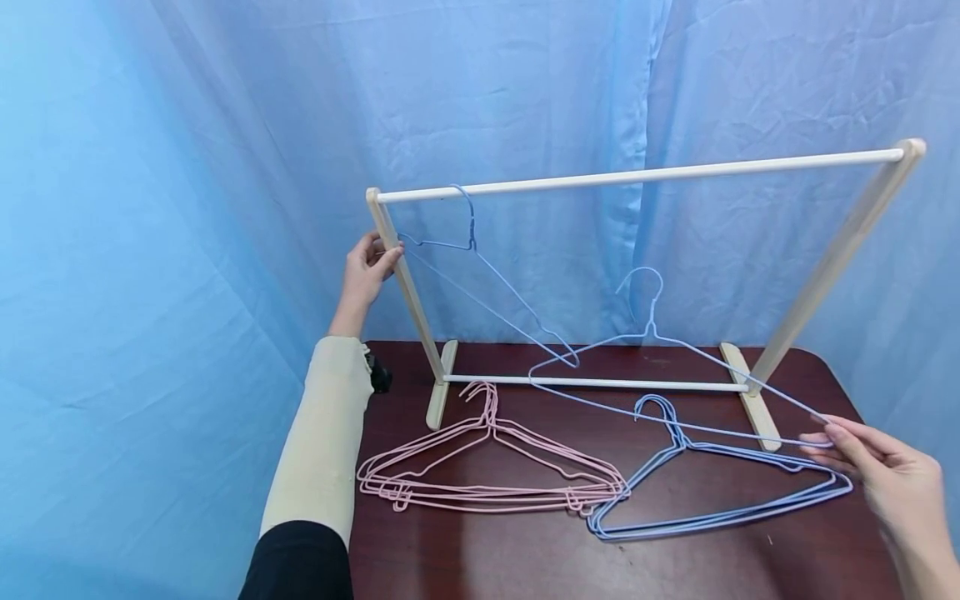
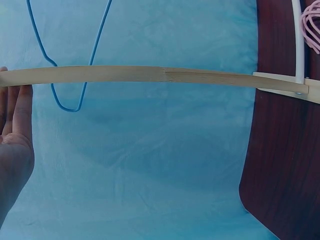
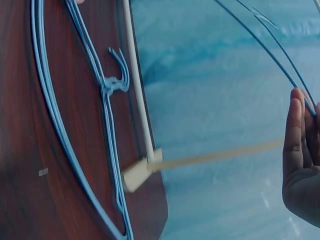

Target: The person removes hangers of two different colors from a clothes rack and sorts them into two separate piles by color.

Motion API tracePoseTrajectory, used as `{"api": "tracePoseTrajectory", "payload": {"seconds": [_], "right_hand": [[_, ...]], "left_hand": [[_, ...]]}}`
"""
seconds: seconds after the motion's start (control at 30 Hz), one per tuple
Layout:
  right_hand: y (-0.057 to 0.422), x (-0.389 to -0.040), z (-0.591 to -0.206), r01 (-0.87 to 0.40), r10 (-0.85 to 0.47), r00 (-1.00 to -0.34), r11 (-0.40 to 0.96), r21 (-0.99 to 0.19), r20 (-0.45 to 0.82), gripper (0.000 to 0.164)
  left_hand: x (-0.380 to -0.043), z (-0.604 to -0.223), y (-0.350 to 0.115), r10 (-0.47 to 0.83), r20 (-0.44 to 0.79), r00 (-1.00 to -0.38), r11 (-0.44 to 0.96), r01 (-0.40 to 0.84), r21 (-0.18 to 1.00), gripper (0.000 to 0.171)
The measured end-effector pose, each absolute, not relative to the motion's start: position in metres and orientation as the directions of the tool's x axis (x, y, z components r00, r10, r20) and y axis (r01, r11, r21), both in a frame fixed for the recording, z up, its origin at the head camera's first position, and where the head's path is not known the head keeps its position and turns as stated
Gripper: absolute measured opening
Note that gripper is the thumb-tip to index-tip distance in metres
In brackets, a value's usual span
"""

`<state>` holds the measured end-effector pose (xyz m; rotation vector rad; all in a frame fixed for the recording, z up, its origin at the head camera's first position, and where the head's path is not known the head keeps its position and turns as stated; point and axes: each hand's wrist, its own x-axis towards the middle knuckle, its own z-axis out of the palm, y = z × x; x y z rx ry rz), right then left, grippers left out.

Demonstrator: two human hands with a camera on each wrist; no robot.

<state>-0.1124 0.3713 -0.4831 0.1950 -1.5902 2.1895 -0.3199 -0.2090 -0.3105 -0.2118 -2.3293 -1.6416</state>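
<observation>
My left hand (image 1: 366, 271) grips the left wooden post (image 1: 420, 312) of a small clothes rack near its top, thumb on the near side. In the left wrist view, fingers (image 2: 24, 110) lie against that post. Close beside it, a blue hanger (image 1: 472, 237) hangs by its hook from the white top bar (image 1: 637, 177), tilted, one end by the post. My right hand (image 1: 888, 471) pinches another blue hanger (image 1: 651, 327) at its right corner. This hanger is in the air before the rack, hook upward and apart from the top bar.
Several pink hangers (image 1: 491, 421) lie stacked on the dark red table (image 1: 540, 558), in front of the rack. To their right lie several blue hangers (image 1: 678, 442), overlapping the pink ones at one corner. A white lower bar (image 1: 600, 382) joins the rack's feet. Blue curtains (image 1: 525, 92) hang behind.
</observation>
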Motion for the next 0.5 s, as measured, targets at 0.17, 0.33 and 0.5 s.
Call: {"api": "tracePoseTrajectory", "payload": {"seconds": [0.17,0.33,0.5], "right_hand": [[0.404,-0.112,-0.499,-0.355,0.194,-0.931,-0.299,-0.886,0.308,0.034],[0.437,-0.113,-0.519,-0.244,0.074,-0.970,-0.383,-0.891,0.233,0.042],[0.465,-0.117,-0.535,-0.091,-0.042,-0.992,-0.428,-0.899,0.121,0.047]], "left_hand": [[-0.319,-0.311,-0.208,-0.043,0.306,-0.951,0.347,0.272,0.897,0.045],[-0.318,-0.310,-0.206,-0.036,0.310,-0.950,0.345,0.280,0.896,0.045],[-0.317,-0.309,-0.203,-0.029,0.317,-0.948,0.353,0.287,0.891,0.044]]}}
